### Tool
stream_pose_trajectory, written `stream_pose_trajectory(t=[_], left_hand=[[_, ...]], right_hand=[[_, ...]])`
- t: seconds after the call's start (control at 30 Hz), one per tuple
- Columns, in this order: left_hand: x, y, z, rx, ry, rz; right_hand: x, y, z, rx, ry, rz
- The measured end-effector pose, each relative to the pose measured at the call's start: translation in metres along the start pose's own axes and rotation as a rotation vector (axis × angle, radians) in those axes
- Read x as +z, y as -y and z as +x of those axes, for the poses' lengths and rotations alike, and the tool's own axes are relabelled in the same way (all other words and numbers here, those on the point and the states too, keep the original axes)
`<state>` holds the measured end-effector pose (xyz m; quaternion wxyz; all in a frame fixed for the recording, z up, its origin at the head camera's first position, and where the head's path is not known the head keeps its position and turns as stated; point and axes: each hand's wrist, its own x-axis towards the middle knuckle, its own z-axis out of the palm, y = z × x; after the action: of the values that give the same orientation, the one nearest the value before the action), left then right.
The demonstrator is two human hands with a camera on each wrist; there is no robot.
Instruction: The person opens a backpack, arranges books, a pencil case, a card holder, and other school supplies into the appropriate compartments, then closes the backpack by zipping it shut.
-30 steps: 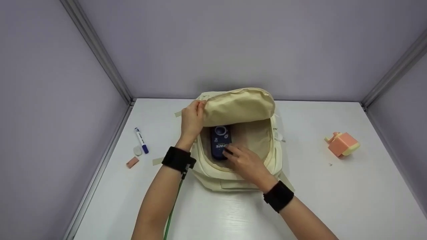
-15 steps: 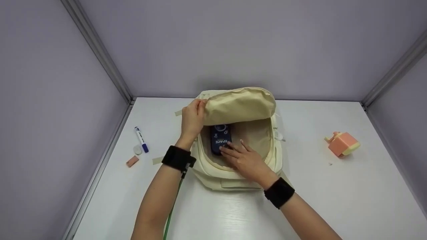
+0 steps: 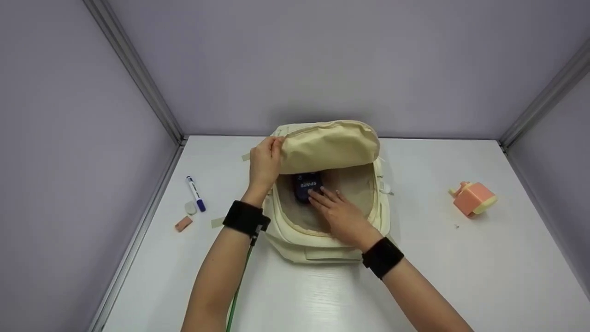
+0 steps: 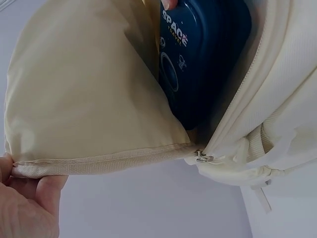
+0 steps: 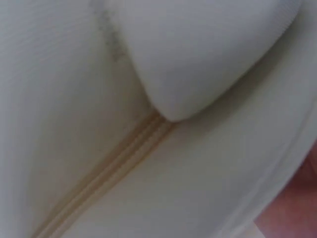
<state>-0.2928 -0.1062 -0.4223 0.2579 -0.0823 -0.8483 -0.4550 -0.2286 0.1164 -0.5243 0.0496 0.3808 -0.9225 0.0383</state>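
A cream backpack lies on the white table with its main compartment unzipped. At the upper left edge of the raised flap, my left hand pinches the fabric between thumb and fingers; the left wrist view shows this grip on the flap's zipper edge. Inside is a dark blue pencil case lettered "SPACE", its far end hidden beneath the flap. My right hand reaches into the compartment, extended fingers touching the near end of the case. Mostly blurred cream fabric and a zipper fill the right wrist view.
Left of the backpack lie a blue-capped marker, a white eraser-like piece and a small orange-brown block. An orange and yellow crank pencil sharpener stands at right. Walls enclose the table's back and sides.
The pencil case has slid farther into the backpack, under the flap, with my right fingers moving along behind it. My left hand keeps the flap raised in nearly the same place.
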Motion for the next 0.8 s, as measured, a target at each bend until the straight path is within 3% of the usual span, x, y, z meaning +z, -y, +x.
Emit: stream_pose_trajectory(t=[0.07, 0.17, 0.33, 0.5, 0.63, 0.8], left_hand=[[0.0, 0.001, 0.0, -0.012, -0.001, 0.006], [-0.001, 0.002, 0.0, -0.023, -0.002, 0.013], [-0.002, 0.001, 0.001, -0.021, -0.003, 0.022], [-0.002, 0.002, 0.001, -0.033, 0.001, 0.023], [-0.002, 0.003, 0.001, -0.037, 0.008, 0.021], [-0.002, 0.004, 0.0, -0.039, 0.021, 0.011]], right_hand=[[-0.004, -0.001, -0.003, -0.006, -0.019, 0.073], [-0.013, -0.006, -0.01, -0.033, -0.117, 0.171], [-0.032, -0.025, -0.03, -0.023, -0.287, 0.229], [-0.049, -0.055, -0.056, 0.099, -0.349, 0.221], [-0.052, -0.085, -0.077, 0.209, -0.411, 0.118], [-0.045, -0.12, -0.109, 0.448, -0.364, 0.021]])
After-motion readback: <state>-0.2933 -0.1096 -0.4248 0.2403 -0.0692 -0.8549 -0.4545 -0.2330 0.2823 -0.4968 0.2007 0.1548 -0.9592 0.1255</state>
